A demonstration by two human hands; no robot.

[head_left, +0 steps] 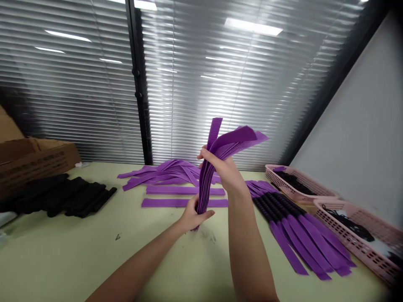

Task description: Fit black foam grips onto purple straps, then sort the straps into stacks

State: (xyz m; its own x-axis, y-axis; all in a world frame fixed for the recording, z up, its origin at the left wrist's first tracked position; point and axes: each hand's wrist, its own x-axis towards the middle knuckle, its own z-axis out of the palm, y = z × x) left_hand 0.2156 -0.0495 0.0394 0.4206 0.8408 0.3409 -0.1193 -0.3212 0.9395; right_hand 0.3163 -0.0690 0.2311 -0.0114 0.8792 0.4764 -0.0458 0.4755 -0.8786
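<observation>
A thick bundle of purple straps (206,186) stands upright above the table, its upper ends fanning out and drooping to the right. My left hand (192,216) is wrapped round the bundle's lower end, thumb across the front. Higher up, my right hand (225,170) grips the same bundle, with one strap end poking up apart from the rest. Behind my hands, two purple straps (185,203) lie flat and parallel on the table. Beyond them is a loose heap of purple straps (170,171).
Purple straps with black middle sections (283,214) lie in a row at right. Two pink baskets (352,235) holding black items stand along the right edge. Black padded pieces (69,195) lie at left by a cardboard box (56,161). Blinds (195,84) rise behind the table (94,251).
</observation>
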